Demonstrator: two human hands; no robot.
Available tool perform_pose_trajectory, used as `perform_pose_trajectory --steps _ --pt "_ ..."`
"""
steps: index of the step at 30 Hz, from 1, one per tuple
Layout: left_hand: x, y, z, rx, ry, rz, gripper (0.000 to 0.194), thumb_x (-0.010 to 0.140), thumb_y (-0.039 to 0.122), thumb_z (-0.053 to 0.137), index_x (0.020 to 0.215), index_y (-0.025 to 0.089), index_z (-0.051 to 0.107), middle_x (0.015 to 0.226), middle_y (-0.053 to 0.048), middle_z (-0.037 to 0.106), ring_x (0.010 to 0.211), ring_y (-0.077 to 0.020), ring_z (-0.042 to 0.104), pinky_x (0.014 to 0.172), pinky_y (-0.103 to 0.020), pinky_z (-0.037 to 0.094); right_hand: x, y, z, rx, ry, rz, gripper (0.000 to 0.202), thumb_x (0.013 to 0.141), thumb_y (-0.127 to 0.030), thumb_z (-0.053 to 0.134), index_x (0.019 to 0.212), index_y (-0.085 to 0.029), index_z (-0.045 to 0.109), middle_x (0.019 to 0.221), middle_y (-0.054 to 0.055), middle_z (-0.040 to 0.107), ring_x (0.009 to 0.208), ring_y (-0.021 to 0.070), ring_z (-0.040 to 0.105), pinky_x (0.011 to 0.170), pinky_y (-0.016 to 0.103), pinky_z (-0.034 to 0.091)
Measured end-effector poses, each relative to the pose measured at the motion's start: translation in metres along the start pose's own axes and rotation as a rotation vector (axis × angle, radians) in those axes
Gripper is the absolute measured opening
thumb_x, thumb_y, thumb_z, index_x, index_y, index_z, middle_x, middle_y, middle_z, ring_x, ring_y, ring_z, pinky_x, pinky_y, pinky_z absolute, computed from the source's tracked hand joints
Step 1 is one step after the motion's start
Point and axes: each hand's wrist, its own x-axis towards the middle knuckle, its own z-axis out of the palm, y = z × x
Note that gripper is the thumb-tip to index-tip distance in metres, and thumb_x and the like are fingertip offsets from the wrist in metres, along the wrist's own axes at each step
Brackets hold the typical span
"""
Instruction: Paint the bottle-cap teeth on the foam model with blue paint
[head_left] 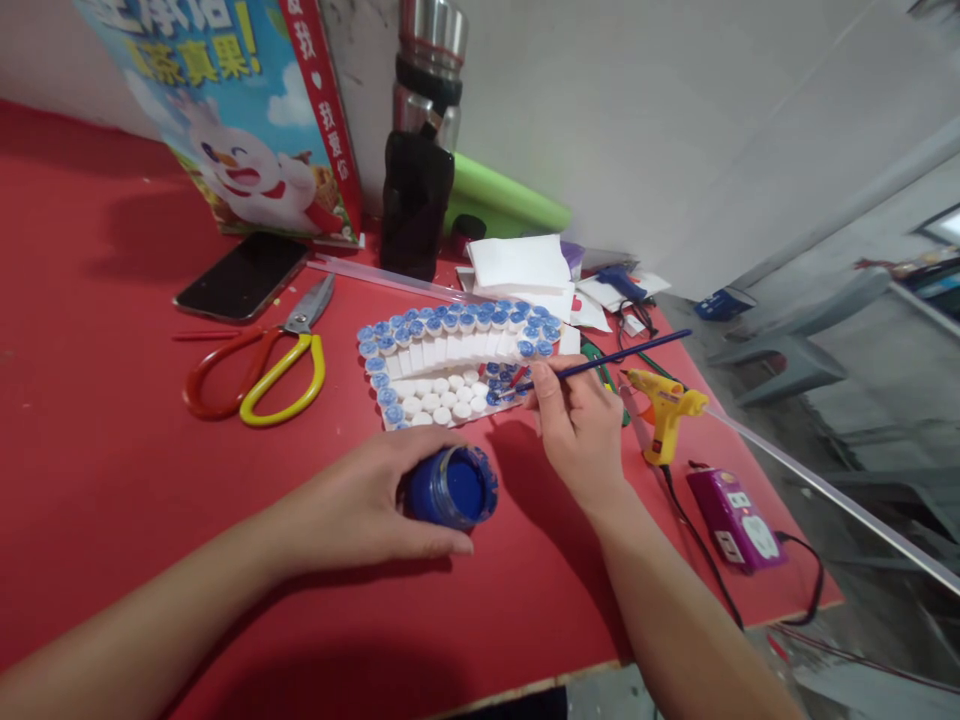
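Observation:
My left hand (375, 495) is wrapped round a small open jar of blue paint (459, 488), tilted a little towards me just above or on the red table. Between the fingers of my right hand (576, 425) is a thin dark blue paintbrush (615, 355). Its tip touches or hovers at the white and blue craft piece (435, 355) behind the jar. Small round pieces cover that craft piece; the ones along its border and at its right are blue, while those in the lower middle are white. Upright white strips run across its centre.
Scissors (281, 365) with red and yellow handles lie left, near a black phone (244, 275). Behind stand a printed bag (247, 120), a black bottle (416, 200) and a steel flask (431, 60). A yellow glue gun (664, 410) and purple power socket (735, 520) occupy the right.

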Motion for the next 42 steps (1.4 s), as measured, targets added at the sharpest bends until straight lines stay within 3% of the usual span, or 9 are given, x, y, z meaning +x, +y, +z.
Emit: perform_pose_trajectory --steps 42 --pt "0.0007 -0.0036 0.0003 0.058 0.030 0.017 0.059 0.075 0.047 0.092 0.125 0.027 0.071 0.118 -0.004 0.079 0.103 -0.0286 0.075 0.092 -0.038 0.061 -0.0011 0.0036 -0.0009 0.024 -0.009 0.021 0.014 0.108 -0.026 0.056 0.097 -0.023 0.063 0.070 -0.004 0.067 0.053 0.0109 0.062 0.055 0.026 0.048"
